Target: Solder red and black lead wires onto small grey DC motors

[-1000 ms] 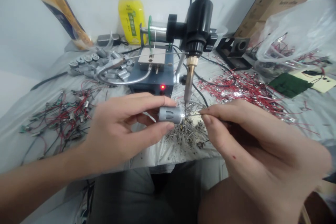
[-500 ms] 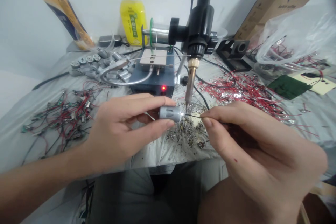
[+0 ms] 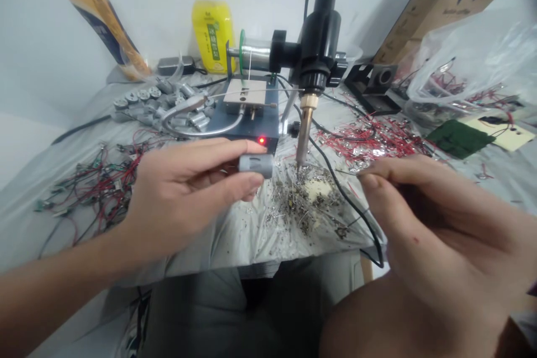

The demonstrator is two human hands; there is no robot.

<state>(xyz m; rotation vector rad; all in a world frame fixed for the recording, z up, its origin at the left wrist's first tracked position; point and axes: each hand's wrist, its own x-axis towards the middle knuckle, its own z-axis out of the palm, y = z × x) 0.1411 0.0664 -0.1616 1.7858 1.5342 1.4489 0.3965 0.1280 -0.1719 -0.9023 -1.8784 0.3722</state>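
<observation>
A small silver-grey electric motor (image 3: 255, 166) is pinched between the thumb and fingers of my left hand (image 3: 188, 190), just left of the soldering iron. My right hand (image 3: 428, 224) is closed, with thumb and forefinger gripping a thin dark wire (image 3: 346, 172) whose free end points left, apart from the motor. Between my hands the soldering iron (image 3: 305, 134) hangs tip down in a black stand. A thin feed tube (image 3: 255, 90) runs toward it from the blue solder feeder (image 3: 218, 123), which shows a lit red light.
Grey motors (image 3: 142, 103) are heaped at the back left, above a tangle of wired parts (image 3: 100, 190). Red wires (image 3: 377, 137) pile up at right. Solder scraps (image 3: 306, 210) litter the table under the iron. A yellow bottle (image 3: 212, 33) stands behind; a black cable (image 3: 352, 204) hangs over the edge.
My left hand has carried the motor left and slightly up, away from the iron's tip. My right hand has drawn right with the wire, which is now separate from the motor.
</observation>
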